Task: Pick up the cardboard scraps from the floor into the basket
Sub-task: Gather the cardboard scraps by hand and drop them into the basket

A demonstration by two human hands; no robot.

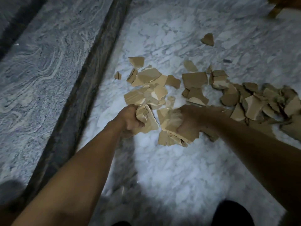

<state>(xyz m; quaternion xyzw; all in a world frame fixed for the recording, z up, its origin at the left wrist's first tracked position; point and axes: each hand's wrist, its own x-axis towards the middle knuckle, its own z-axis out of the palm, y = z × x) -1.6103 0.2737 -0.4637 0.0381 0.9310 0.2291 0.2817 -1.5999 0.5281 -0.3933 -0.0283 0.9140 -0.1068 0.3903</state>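
Note:
Several torn brown cardboard scraps (pixel 194 80) lie scattered over the white marble floor (pixel 171 168), in a band running from the middle to the right edge. My left hand (pixel 130 119) is closed around a bunch of scraps (pixel 146 118) just above the floor. My right hand (pixel 189 121) grips a bigger stack of scraps (pixel 171 132), which hangs below its fingers. One lone scrap (pixel 207 39) lies farther back. No basket is in view.
A dark stone strip (pixel 78 98) runs diagonally on the left, with grey patterned flooring (pixel 40 70) beyond it. A wooden furniture leg (pixel 276 10) stands at the top right. Dark shapes (pixel 231 214), possibly my feet, sit at the bottom edge.

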